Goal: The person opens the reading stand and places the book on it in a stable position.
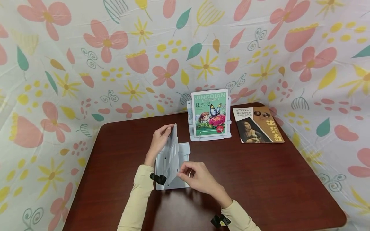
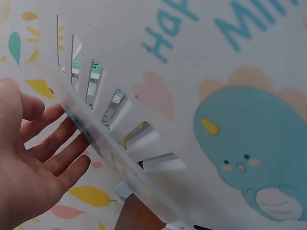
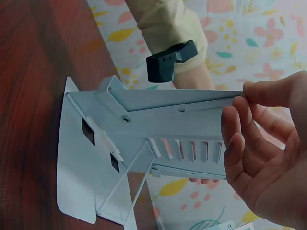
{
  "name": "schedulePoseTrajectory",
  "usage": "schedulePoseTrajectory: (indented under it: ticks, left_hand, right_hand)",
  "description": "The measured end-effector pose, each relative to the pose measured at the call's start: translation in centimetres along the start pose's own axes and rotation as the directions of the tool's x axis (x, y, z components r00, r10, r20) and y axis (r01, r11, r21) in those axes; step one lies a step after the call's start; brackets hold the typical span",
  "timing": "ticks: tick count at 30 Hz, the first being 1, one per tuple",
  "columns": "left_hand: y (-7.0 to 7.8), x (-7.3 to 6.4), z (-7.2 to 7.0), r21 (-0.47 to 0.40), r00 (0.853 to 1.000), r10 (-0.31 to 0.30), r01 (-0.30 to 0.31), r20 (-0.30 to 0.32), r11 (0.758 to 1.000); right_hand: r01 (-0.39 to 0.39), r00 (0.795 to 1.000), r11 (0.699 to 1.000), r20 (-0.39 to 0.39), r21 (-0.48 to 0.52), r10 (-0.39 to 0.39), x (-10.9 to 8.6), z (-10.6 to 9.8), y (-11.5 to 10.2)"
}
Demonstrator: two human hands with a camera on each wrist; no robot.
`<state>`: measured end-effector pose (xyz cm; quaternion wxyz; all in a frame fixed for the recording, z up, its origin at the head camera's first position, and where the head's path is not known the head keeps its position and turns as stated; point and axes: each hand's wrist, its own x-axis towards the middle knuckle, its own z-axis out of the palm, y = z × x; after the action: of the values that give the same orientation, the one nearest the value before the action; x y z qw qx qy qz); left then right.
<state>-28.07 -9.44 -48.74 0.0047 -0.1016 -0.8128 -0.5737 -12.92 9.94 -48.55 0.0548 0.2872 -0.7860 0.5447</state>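
A pale blue-white metal book stand [image 1: 172,157] is on the table with its slotted back panel raised from the flat base. My left hand [image 1: 158,141] is at the panel's far edge; in the left wrist view its loosely extended fingers touch that edge. A blue dinosaur [image 2: 244,139], a heart and lettering decorate the panel face there. Near the panel's other end, my right hand [image 1: 200,178] pinches a corner between thumb and finger. The right wrist view shows the panel's back, a bent wire support [image 3: 136,179] and the base plate [image 3: 79,163].
Behind, a second stand [image 1: 190,120] holds an upright green-covered book [image 1: 209,112]. A brown and white book [image 1: 258,125] lies flat at the back right of the dark wooden table [image 1: 245,183]. A flower-patterned cloth [image 1: 164,48] hangs around the table.
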Motion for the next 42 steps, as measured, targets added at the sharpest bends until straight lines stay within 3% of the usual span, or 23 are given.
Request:
schedulePoseTrajectory:
  ticks: [7,16,21,25,29,32,39,42]
  left_hand:
    - [0.0,-0.2,-0.4,0.001,1.0,0.013,-0.013,-0.005,1.0]
    - [-0.4,-0.8,-1.4,-0.014,0.998,0.007,-0.008,-0.064,1.0]
    - [-0.3,-1.3,-2.5,-0.041,0.998,-0.031,0.029,-0.05,0.999]
    - [0.5,-2.0,-3.4,-0.059,0.996,-0.064,0.061,-0.055,0.996]
    - [2.3,-3.1,-4.3,-0.039,0.994,-0.094,0.092,-0.058,0.995]
    - [2.3,-3.5,-4.8,-0.014,0.993,-0.101,0.1,-0.068,0.995]
    - [-1.4,-2.6,-6.0,-0.038,0.988,-0.117,0.114,-0.099,0.993]
    - [-2.1,-2.5,-6.4,-0.031,0.987,-0.11,0.107,-0.118,0.994]
  right_hand:
    - [0.001,1.0,1.0,-0.022,-0.011,-0.001,0.1,0.3,0.0]
    - [-0.019,1.0,1.0,-0.009,-0.002,0.019,0.5,0.1,-0.3]
    - [-0.043,0.999,0.999,-0.009,-0.007,0.042,0.6,-0.1,-0.1]
    - [-0.054,0.998,0.998,-0.016,-0.015,0.054,0.7,-0.3,0.2]
    - [-0.055,0.998,0.998,-0.037,-0.022,0.054,0.7,-0.4,0.4]
    - [-0.059,0.997,0.998,-0.059,-0.019,0.058,0.7,-0.5,0.6]
    - [-0.118,0.989,0.992,-0.094,-0.043,0.114,0.9,-0.9,1.2]
    - [-0.136,0.986,0.989,-0.109,-0.062,0.129,1.0,-1.2,1.2]
